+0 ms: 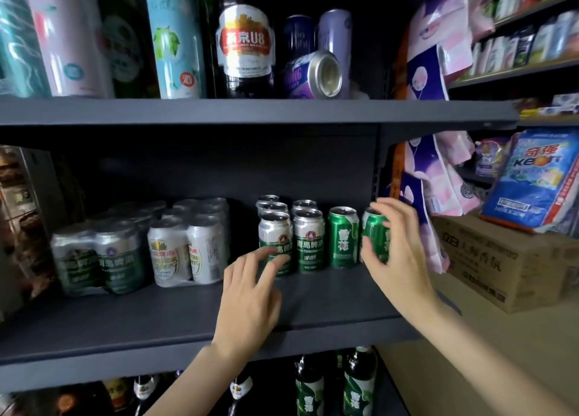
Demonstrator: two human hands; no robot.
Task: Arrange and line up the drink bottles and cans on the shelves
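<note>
On the middle shelf point(156, 321), two wrapped multipacks point(94, 255) point(188, 240) sit at left, loose cans in rows point(291, 237) right of them, then a single can point(343, 237) and, far right, a can point(374, 240) held by the right hand point(398, 246). The left hand point(250, 293) hovers near the front row. On the upper shelf point(250, 111), tall cans point(175, 36) stand left of a bottle point(244, 42); a tipped can point(313, 75) lies before two upright ones point(316, 36). Bottles point(357, 384) stand below. A carton point(501, 265) sits right of the shelving.
</note>
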